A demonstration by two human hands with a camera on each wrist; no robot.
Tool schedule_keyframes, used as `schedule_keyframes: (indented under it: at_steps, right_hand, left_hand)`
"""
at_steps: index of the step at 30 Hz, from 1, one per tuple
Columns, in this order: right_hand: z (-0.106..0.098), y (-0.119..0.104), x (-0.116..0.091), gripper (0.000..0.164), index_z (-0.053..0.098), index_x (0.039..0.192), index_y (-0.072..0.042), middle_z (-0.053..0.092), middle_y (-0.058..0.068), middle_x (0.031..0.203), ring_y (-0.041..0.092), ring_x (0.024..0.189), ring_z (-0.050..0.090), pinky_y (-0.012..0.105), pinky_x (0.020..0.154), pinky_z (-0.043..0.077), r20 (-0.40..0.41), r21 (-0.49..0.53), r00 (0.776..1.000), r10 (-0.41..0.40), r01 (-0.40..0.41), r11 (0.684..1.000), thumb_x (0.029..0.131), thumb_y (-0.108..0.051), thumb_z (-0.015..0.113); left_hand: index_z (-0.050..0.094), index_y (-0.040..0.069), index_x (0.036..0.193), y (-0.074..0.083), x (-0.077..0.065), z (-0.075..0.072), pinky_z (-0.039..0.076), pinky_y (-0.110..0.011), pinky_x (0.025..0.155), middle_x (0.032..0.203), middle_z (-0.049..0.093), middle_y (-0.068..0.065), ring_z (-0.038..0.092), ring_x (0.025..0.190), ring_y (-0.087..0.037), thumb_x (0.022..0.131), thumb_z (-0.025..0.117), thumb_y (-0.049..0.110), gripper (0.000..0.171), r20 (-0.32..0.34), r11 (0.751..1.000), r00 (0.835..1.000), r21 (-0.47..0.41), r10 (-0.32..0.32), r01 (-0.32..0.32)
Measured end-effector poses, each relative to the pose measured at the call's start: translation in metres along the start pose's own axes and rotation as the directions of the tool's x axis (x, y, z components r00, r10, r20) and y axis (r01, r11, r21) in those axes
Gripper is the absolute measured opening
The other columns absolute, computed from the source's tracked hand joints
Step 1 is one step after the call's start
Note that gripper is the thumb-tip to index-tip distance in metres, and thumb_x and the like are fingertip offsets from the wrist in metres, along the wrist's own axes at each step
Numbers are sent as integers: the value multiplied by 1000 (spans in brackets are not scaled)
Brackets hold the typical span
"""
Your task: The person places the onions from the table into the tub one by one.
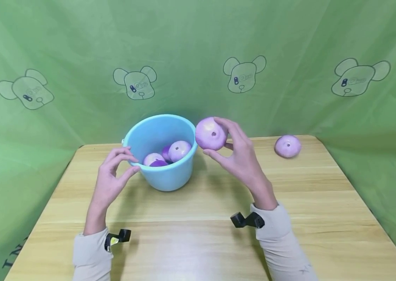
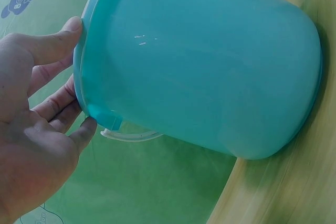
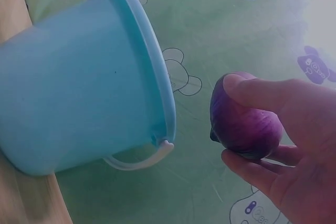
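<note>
My right hand [image 1: 241, 158] holds a purple onion [image 1: 211, 134] between thumb and fingers, raised beside the right rim of a light blue bucket [image 1: 168, 181]. In the right wrist view, this onion [image 3: 244, 119] appears darker, with a gap between it and the bucket. My left hand [image 1: 111, 177] grips the bucket's near left rim, thumb and fingertips right at the edge in the left wrist view. Inside the bucket lie several purple onions, one [image 1: 179, 151] leaning by the right wall. The bucket stands upright on the wooden table [image 1: 191, 242].
Another purple onion [image 1: 288, 146] sits at the table's back right. A green curtain [image 1: 191, 43] with bear-head outlines hangs behind the table and along both sides. The bucket's white handle [image 3: 139, 161] hangs down at its far side.
</note>
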State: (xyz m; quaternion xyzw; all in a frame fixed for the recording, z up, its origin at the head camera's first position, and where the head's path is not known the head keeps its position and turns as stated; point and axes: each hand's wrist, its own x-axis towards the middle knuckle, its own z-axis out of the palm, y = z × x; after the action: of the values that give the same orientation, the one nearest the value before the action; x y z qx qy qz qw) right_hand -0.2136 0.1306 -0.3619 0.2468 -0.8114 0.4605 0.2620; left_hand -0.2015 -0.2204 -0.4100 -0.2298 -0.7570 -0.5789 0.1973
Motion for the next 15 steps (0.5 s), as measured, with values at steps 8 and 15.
schedule_keyframes:
  at_steps: [8, 15]
  right_hand:
    - [11, -2, 3, 80, 52, 148, -18, 51, 0, 147, 17, 131, 51, 28, 87, 62, -30, 49, 999, 15, -14, 999, 79, -14, 91]
    - [23, -4, 6, 81, 52, 149, -19, 48, 0, 147, 16, 131, 51, 28, 88, 62, -36, 87, 999, 25, -22, 996, 78, -12, 91]
  left_hand:
    - [72, -4, 99, -3, 0, 0, 30, -40, 125, 117, 57, -22, 46, 137, -33, 85, 75, -15, 18, -7, 1000, 1000, -14, 1, -2]
    - [73, -3, 98, -1, -1, 0, 30, -40, 125, 116, 58, -16, 47, 137, -31, 85, 75, -14, 17, -9, 1000, 1000, -3, -10, 10]
